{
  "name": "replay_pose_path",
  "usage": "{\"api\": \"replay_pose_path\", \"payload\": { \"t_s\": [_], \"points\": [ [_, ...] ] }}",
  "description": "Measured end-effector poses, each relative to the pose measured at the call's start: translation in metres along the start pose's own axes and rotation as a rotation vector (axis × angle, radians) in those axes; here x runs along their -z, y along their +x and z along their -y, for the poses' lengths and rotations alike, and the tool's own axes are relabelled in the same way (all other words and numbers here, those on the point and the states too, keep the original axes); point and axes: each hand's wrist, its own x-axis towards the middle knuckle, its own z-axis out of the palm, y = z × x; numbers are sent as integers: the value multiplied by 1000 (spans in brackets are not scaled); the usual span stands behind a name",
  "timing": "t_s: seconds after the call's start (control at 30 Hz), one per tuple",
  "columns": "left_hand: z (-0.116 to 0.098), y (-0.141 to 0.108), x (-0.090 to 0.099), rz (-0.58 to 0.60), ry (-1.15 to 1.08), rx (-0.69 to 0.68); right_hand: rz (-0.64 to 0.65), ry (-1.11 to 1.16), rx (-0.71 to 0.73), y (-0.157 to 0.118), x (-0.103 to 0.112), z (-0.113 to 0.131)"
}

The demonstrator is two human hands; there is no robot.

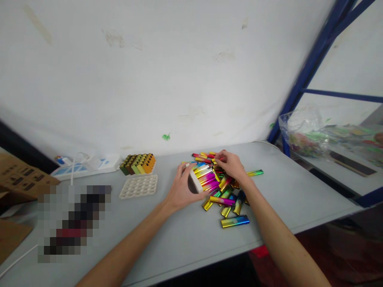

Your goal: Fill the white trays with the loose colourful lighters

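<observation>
Two bare forearms [278, 227] reach in toward a loose pile [222, 200] of shiny, lighter-shaped pieces lying on the grey surface [167, 243]. At the left side of the pile, the left hand [178, 191] has its grip closed around a white holder [196, 182], thumb by the near end and fingers at the far end. This holder is tipped on its side toward the pile, and yellow, magenta and silvery pieces [209, 181] lie side by side against it. At the far side of the pile, the right hand [230, 162] bends its fingers down among the pieces; its grip is nearly closed, but I cannot tell whether it has hold of one. One yellow-to-blue piece [235, 221] lies at the near side of the pile, and a green-ended piece [255, 172] points out to the right of it.

Well left of the pile lies a white tray [139, 186] with rows of round pockets. Farther back on that side, a block of dark, green and orange pieces [137, 163] stands in close rows. Farthest left of the pile are a white power strip [86, 169], a pixelated dark item [74, 221] and a cardboard box [25, 175]. Well right of the pile, a blue frame [308, 63] slants up near a clear plastic bag [305, 131].
</observation>
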Motion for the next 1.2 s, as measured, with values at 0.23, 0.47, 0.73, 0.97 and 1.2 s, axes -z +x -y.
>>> {"api": "replay_pose_path", "payload": {
  "t_s": [0.23, 0.47, 0.73, 0.97, 1.2],
  "points": [
    [3, 0, -3, -5, -50, 38, 38, -157, 352, -25, -29, 44],
    [5, 0, -2, -3, -48, 26, 254, -430, 561, -39, -46, 52],
    [5, -1, -4, -2, -29, 49, 280, -471, 607, -32, -35, 45],
    [5, -4, -3, 5, -52, 63, 264, -432, 526, -25, -26, 26],
    [3, -4, -3, 23, -52, 72, 213, -343, 395, -18, -15, 13]
  ]
}}
